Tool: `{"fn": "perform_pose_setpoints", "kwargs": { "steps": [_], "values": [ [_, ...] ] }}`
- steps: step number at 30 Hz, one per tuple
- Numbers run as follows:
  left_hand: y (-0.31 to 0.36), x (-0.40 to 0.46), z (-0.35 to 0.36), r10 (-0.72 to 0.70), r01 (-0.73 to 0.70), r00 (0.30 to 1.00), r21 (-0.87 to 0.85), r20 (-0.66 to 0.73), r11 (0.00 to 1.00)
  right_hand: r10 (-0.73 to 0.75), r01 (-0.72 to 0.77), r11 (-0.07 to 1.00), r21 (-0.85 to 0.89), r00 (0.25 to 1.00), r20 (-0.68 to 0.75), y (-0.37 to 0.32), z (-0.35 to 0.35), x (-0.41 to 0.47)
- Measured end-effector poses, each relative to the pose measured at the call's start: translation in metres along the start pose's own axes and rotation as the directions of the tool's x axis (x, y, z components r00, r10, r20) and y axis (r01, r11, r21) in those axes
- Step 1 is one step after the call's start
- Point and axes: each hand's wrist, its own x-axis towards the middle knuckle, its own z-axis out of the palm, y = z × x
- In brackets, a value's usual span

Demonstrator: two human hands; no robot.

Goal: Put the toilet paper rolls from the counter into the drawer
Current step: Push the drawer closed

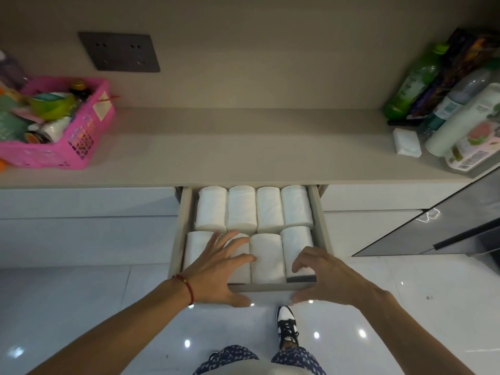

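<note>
While eight soft white toilet paper rolls (254, 231) pack the drawer (322, 226) wall to wall, the left hand (216, 269) lies spread on them and the right hand (324, 277) hovers half-curled, holding nothing.

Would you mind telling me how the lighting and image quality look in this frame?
Head view: dim, even light; bright ceiling-light glare spots on the glossy floor; wide-angle bending tilts the bottles at right; pink basket is soft at the left edge; rolls in the drawer stay clear.

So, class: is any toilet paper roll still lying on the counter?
No: the counter carries only a pink basket and bottles, while the rolls lie inside the open drawer.
</note>
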Motion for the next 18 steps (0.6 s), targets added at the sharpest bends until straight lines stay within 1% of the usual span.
{"fn": "perform_pose_setpoints", "kwargs": {
  "steps": [3, 6, 10, 13, 15, 18],
  "values": [
    [-0.006, 0.004, -0.004, -0.024, 0.026, 0.998, 0.028, -0.061, 0.999, 0.012, -0.013, 1.0, -0.007, 0.998, -0.067, -0.002, -0.007, 0.009],
    [-0.014, 0.013, -0.012, -0.068, 0.077, 0.988, 0.063, -0.136, 0.995, -0.004, -0.005, 0.999, -0.054, 0.989, -0.15, -0.003, -0.015, 0.019],
    [-0.023, 0.028, -0.025, -0.111, 0.149, 0.961, 0.135, -0.252, 0.98, -0.091, 0.017, 0.971, -0.238, 0.948, -0.304, -0.006, -0.021, 0.04],
    [-0.03, 0.044, -0.036, -0.172, 0.241, 0.93, 0.183, -0.325, 0.953, -0.139, 0.005, 0.949, -0.314, 0.903, -0.407, -0.004, -0.027, 0.06],
    [-0.037, 0.054, -0.044, -0.23, 0.308, 0.908, 0.185, -0.351, 0.933, -0.153, 0.0, 0.943, -0.334, 0.888, -0.433, 0.001, -0.033, 0.073],
    [-0.049, 0.073, -0.055, -0.275, 0.358, 0.902, 0.221, -0.332, 0.907, -0.163, -0.009, 0.926, -0.377, 0.892, -0.421, 0.015, -0.048, 0.097]
  ]
}}
